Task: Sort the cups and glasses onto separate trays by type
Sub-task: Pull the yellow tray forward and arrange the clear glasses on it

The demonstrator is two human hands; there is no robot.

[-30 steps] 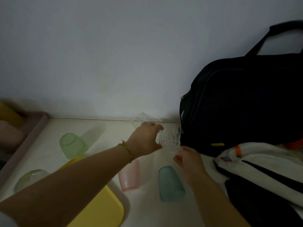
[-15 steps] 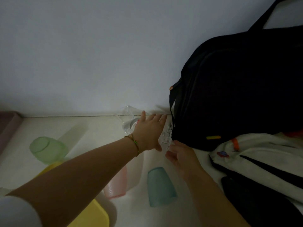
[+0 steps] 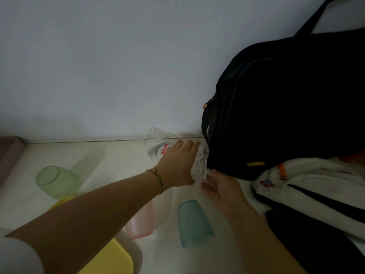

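Glass stuff first: the bumpy glass sits at the back of the white table, right next to the big black bag. Left hand holds it, w/ fingers close together over the top & thumb down the near side. Right hand is just below it, fingers loose & a bit apart; can't tell if they touch it. Another clear glass is behind the left hand, by the wall. Nearer are a pink cup & a blue cup, both upside down. Green cup lies on its side at left. Yellow tray is at the bottom, purple-ish tray at far left. White cloth lies in front of the bag.
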